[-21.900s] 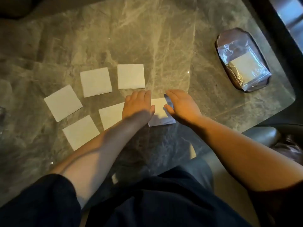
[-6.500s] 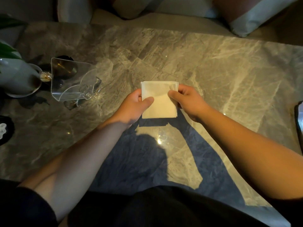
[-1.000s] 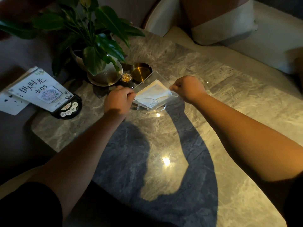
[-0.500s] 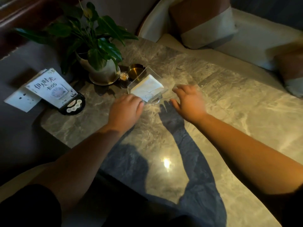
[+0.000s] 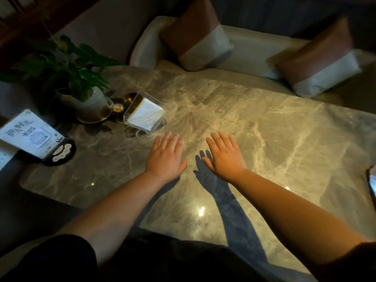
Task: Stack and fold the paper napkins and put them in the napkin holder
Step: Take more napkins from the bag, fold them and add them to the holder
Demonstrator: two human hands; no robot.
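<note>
A stack of white paper napkins [image 5: 144, 113] sits tilted inside the clear acrylic napkin holder [image 5: 136, 98] at the left of the grey marble table [image 5: 264, 127]. My left hand [image 5: 165, 155] hovers flat, palm down, just in front of and to the right of the holder, fingers spread and holding nothing. My right hand [image 5: 224, 153] is flat and empty beside it, further right. Neither hand touches the holder or the napkins.
A potted plant [image 5: 77, 78] on a saucer stands left of the holder, with a small brass cup [image 5: 130, 98] behind it. A table sign on a black base [image 5: 36, 137] sits at the left edge. Cushions [image 5: 195, 35] lie on the bench beyond. A dark tray edge [image 5: 372, 180] shows at far right.
Both hands let go of the napkins in the holder and drew back toward me, opening flat over the table. The napkin stack stays in the holder.
</note>
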